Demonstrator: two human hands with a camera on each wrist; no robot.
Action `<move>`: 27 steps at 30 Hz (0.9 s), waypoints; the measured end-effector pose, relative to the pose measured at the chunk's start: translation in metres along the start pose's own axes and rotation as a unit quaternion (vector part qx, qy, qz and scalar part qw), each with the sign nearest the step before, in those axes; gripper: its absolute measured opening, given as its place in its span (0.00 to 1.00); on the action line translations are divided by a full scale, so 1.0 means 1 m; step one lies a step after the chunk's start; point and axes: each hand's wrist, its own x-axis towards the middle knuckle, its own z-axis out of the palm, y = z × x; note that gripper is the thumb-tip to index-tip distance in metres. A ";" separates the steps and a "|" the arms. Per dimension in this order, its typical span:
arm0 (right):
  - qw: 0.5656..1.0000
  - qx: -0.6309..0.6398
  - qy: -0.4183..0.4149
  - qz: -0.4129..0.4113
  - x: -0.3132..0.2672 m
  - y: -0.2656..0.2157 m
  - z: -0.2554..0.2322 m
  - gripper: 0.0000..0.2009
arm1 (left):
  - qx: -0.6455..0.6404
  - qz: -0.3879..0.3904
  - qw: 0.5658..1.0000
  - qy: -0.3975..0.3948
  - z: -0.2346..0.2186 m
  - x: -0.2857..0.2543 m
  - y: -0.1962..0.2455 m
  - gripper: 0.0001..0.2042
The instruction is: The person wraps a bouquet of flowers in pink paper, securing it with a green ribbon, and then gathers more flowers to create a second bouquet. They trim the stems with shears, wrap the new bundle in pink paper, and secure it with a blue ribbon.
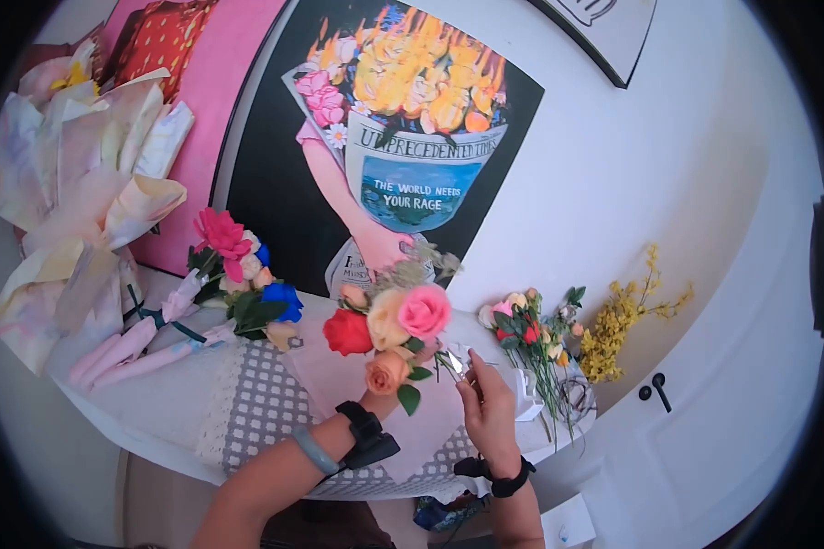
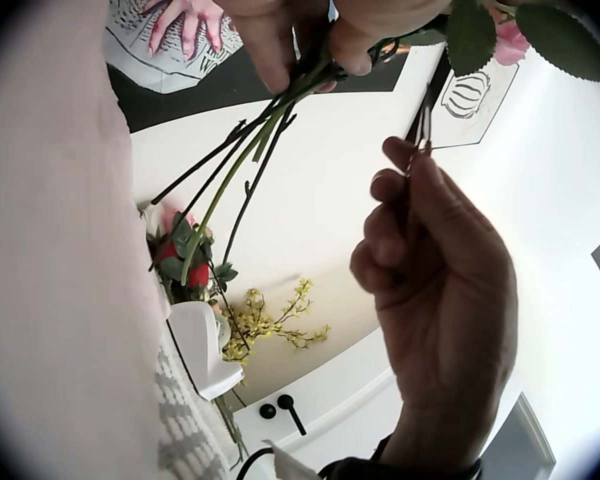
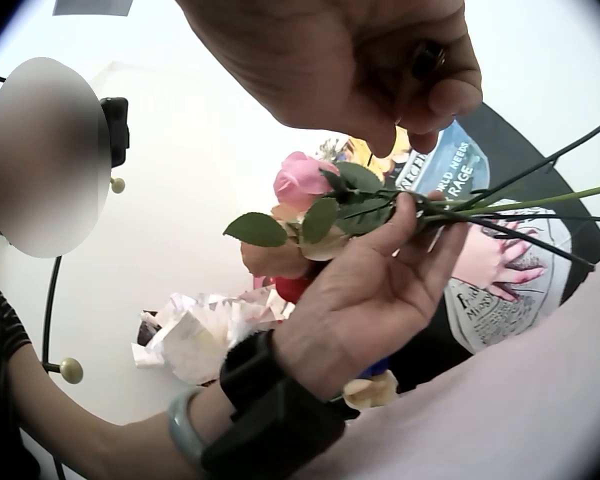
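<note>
My left hand (image 1: 382, 403) (image 3: 365, 295) pinches the green stems (image 2: 270, 130) of a small bunch of flowers between thumb and fingers. The bunch has a pink rose (image 1: 424, 311) (image 3: 302, 180), a red rose (image 1: 347, 331), a cream rose and a peach rose (image 1: 387, 372). In the left wrist view the stems fan out below the fingers of the left hand (image 2: 305, 40). My right hand (image 1: 492, 412) (image 2: 440, 270) (image 3: 350, 65) grips a small metal tool (image 1: 455, 365) (image 2: 425, 130), its tips pointing up, beside the bunch and apart from the stems.
Pink paper (image 1: 417, 439) lies over a grey patterned cloth (image 1: 261, 403). On the left are a wrapped bouquet (image 1: 160, 316) and larger wrapping (image 1: 73, 192). On the right stand a white holder (image 1: 527, 398), loose flowers (image 1: 531, 329) and yellow sprays (image 1: 604, 343). A painting (image 1: 275, 165) leans behind.
</note>
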 end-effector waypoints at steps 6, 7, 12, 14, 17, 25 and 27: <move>0.999 0.017 0.039 0.001 0.000 -0.012 0.006 0.20 | 0.344 0.101 0.932 -0.058 -0.011 -0.012 -0.006 0.24; 0.999 0.016 0.036 -0.001 0.000 -0.007 0.007 0.19 | 0.408 0.095 0.906 -0.067 -0.007 -0.013 0.005 0.24; 0.996 0.041 0.063 0.041 0.006 -0.003 -0.001 0.20 | 0.328 0.086 0.938 -0.071 -0.010 -0.007 -0.005 0.23; 0.994 0.071 0.081 0.029 0.013 -0.009 -0.006 0.20 | 0.008 0.018 1.000 0.008 -0.004 -0.010 -0.004 0.25; 0.991 0.084 0.101 0.005 0.020 -0.020 -0.011 0.21 | -0.551 -0.110 0.819 0.116 0.013 -0.014 0.003 0.25; 0.998 0.017 0.052 -0.022 0.019 -0.026 -0.020 0.21 | -0.490 -0.042 0.871 -0.002 -0.020 0.001 -0.089 0.23; 0.996 0.050 0.066 -0.016 0.019 -0.031 -0.020 0.21 | -0.425 -0.036 0.904 -0.034 -0.031 -0.003 -0.085 0.22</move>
